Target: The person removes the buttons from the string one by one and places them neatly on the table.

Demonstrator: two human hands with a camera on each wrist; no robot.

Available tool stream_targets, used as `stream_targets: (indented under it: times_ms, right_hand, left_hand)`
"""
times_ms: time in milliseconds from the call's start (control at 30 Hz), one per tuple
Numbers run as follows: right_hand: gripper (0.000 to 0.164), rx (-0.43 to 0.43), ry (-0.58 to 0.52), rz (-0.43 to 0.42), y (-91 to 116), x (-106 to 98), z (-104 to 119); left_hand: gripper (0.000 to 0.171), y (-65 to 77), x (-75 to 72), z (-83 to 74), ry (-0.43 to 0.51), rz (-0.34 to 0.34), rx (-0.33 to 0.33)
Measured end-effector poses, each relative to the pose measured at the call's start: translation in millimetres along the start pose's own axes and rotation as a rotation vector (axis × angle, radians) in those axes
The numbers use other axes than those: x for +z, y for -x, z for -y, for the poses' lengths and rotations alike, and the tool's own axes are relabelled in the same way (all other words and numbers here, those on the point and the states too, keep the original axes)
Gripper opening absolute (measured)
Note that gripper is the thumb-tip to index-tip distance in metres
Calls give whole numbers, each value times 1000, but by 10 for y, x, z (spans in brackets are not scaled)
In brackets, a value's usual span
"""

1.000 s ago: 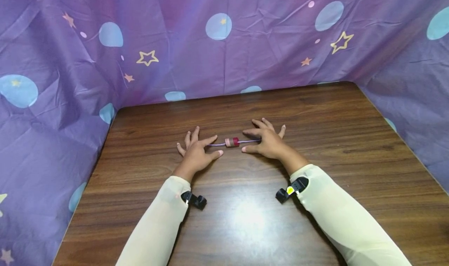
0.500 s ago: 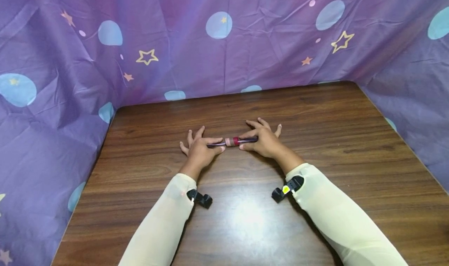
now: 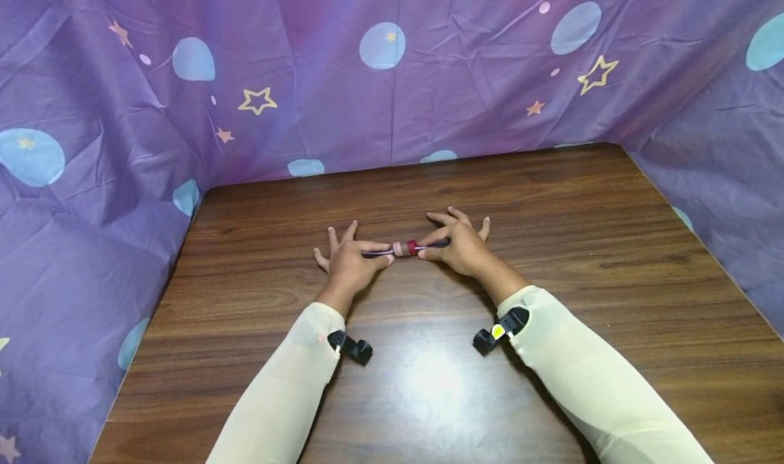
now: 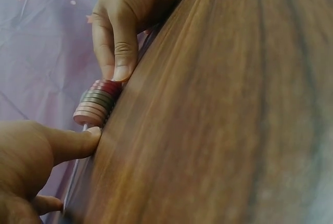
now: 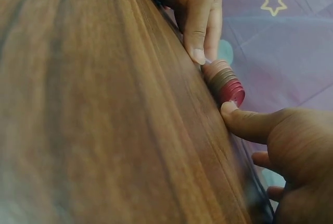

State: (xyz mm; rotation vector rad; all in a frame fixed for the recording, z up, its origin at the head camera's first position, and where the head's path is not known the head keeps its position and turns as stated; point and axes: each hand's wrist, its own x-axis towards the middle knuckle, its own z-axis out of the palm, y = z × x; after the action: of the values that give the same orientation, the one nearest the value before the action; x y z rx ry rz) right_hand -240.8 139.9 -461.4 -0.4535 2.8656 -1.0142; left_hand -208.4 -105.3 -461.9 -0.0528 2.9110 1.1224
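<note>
A short row of round, flat, button-like discs (image 3: 405,248) lies on the table, strung on a thin lilac cord (image 5: 208,60). Pink discs sit at the left end, brownish ones in the middle and red ones at the right. My left hand (image 3: 351,267) pinches the cord between thumb and index finger, just beside the pink end. At the red end my right hand (image 3: 463,247) pinches the cord in the same way. The other fingers of both hands are spread outward. Most of the cord is hidden by the fingers.
The brown wood-grain table (image 3: 429,185) spreads around both hands. A purple curtain (image 3: 453,76) with stars and blue circles hangs behind it and at both sides. A black camera sits at the left wrist (image 3: 350,347) and another at the right (image 3: 502,329).
Both hands have moved inward along the cord to the two ends of the disc row, and their thumbs and index fingers have closed together. The discs have stayed nearly in place.
</note>
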Motion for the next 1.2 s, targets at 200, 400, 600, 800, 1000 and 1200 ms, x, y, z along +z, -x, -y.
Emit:
stream_targets:
  times_ms: [200,400,600,800,1000,1200]
  right_hand:
    - [18,4,-7,-14,1,9,1]
    - [16,-6,-18,-23,7,23,0]
    - [15,-16,-25,-45,9,33,-3]
    - [11,-26,-57,-82,19,44,-2]
    - [7,-57,-90,-110,36,66,2]
    - [8,-158,-158,-124,43,85,1]
  left_hand:
    - [23,7,9,-14,8,-3,-8]
    - [15,4,24,-8,13,-26,-2]
    - [15,4,25,-1,12,-25,0]
    - [14,24,6,20,32,-26,32]
    - [12,50,-19,21,83,-17,45]
    - [14,94,-24,20,153,-34,59]
